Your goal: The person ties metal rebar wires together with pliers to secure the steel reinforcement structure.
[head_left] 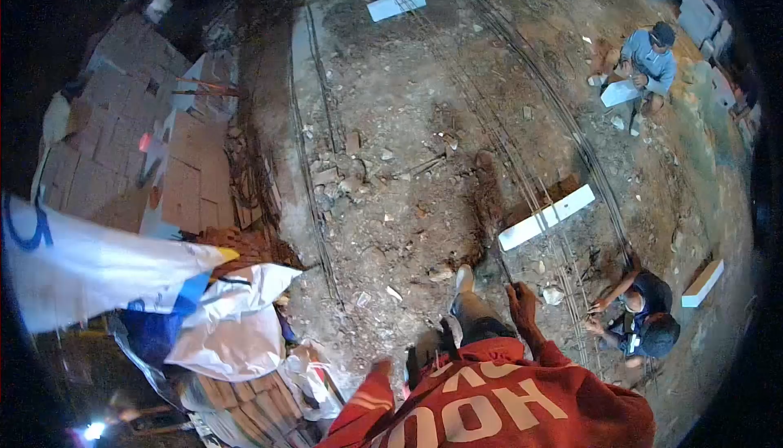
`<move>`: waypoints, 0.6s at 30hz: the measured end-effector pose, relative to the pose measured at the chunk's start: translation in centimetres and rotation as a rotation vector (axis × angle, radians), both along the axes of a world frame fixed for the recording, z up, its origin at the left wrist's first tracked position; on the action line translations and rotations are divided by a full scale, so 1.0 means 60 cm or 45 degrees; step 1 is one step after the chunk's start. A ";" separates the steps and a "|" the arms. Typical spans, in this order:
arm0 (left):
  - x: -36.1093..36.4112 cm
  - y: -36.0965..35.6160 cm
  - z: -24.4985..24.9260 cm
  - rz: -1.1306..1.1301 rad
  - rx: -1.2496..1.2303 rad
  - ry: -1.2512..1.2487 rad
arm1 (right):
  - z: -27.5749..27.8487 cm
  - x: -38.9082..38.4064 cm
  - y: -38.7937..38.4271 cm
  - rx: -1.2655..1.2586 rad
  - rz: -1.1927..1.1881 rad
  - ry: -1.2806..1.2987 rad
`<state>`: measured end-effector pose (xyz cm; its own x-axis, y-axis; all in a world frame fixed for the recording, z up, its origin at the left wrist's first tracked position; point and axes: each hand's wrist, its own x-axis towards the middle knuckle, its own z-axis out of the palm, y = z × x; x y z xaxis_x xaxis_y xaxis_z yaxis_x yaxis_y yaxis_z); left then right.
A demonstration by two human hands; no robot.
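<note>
My right hand [522, 304] is closed around a thin dark rod [506, 272], which points forward and down; its exact kind does not show. Just ahead of that hand lies a long white block [534, 225] with thin steel bars [557, 240] running across it. Low on the other side is my left hand [381, 367], small and blurred beside the red sleeve, so its fingers cannot be made out. One shoe [464, 278] of mine is stepped forward on the rubble-strewn ground.
At right, one person [652, 317] crouches by the bars; farther off another person [650, 61] sits with a white block [620, 93]. Other white blocks lie at the far end [396, 4] and right [702, 283]. Plastic sheeting [232, 338] and stacked blocks [122, 105] flank the left.
</note>
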<state>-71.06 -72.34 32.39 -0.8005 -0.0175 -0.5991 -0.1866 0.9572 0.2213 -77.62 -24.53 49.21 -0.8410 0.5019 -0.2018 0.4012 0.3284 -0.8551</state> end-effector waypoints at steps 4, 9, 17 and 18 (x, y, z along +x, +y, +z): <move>-0.021 -0.027 0.113 0.457 0.099 -0.299 | -0.016 -0.205 -0.014 0.027 0.058 -0.059; -0.176 -0.044 0.152 0.856 0.302 -0.183 | 0.035 -0.399 -0.086 -0.019 0.223 0.085; -0.896 0.053 0.126 1.188 1.505 -0.187 | -0.075 -0.677 -0.249 -0.086 0.376 -0.021; -0.961 0.085 0.138 1.285 1.685 -0.457 | -0.058 -0.711 -0.270 -0.172 0.428 -0.150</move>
<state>-128.73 -67.23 40.64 -0.6159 0.2258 -0.7548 -0.7736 -0.3547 0.5251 -120.28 -40.70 45.71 -0.9213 0.1642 -0.3526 0.3885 0.3459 -0.8540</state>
